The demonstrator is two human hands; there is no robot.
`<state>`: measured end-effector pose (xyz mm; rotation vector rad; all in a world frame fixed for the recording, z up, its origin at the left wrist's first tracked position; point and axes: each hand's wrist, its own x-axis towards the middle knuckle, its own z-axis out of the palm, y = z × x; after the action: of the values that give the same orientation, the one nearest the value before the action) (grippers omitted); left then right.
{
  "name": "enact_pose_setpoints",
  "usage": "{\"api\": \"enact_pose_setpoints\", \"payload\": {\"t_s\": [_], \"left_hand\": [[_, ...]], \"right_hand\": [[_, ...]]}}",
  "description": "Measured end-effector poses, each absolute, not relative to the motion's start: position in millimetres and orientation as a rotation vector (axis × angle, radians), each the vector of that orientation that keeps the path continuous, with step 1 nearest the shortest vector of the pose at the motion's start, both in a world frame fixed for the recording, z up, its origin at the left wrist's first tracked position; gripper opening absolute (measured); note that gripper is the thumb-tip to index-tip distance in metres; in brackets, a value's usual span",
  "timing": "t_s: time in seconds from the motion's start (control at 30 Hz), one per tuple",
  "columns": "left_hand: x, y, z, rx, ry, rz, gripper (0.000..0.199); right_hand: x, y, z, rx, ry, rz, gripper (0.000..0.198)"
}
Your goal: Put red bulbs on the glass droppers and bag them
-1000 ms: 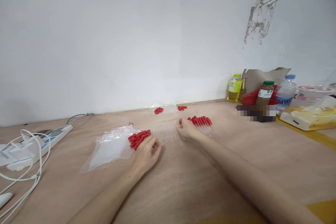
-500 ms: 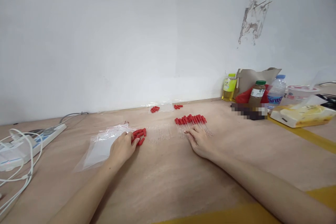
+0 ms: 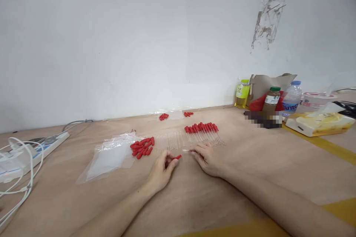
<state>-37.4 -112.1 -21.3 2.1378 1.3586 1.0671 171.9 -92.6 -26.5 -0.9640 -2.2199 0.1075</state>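
My left hand [image 3: 162, 170] pinches a red rubber bulb [image 3: 177, 157] between thumb and fingers, just above the table. My right hand [image 3: 207, 158] is closed on a thin clear glass dropper tube [image 3: 185, 150], whose end points left toward the bulb; the two are apart. Behind my left hand lies a pile of loose red bulbs [image 3: 141, 147]. A row of bare glass tubes [image 3: 168, 140] lies between that pile and my right hand. Beyond my right hand is a row of droppers with red bulbs on their tubes [image 3: 202, 129].
Clear plastic bags [image 3: 107, 159] lie left of the pile. Small bags with red bulbs [image 3: 163, 117] rest by the wall. A power strip [image 3: 50, 150] with white cables is at far left. Bottles [image 3: 241, 94], a grey bag [image 3: 257, 81] and a tissue pack [image 3: 317, 124] stand at right.
My left hand has left the pile, moving right and nearer with a red bulb. My right hand has drawn slightly left and nearer, away from the finished droppers, with a glass tube in its fingers.
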Motion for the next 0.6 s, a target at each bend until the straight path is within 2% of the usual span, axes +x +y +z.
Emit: {"api": "enact_pose_setpoints", "payload": {"t_s": [0.17, 0.6], "left_hand": [[-33.5, -111.7, -28.1, 2.111, 1.197, 0.993, 0.021], [-36.4, -111.6, -23.8, 2.087, 1.162, 1.019, 0.024]], "right_hand": [[169.3, -96.2, -28.5, -0.944, -2.271, 0.114, 0.024], [164.5, -99.0, -26.4, -0.906, -2.317, 0.159, 0.028]]}}
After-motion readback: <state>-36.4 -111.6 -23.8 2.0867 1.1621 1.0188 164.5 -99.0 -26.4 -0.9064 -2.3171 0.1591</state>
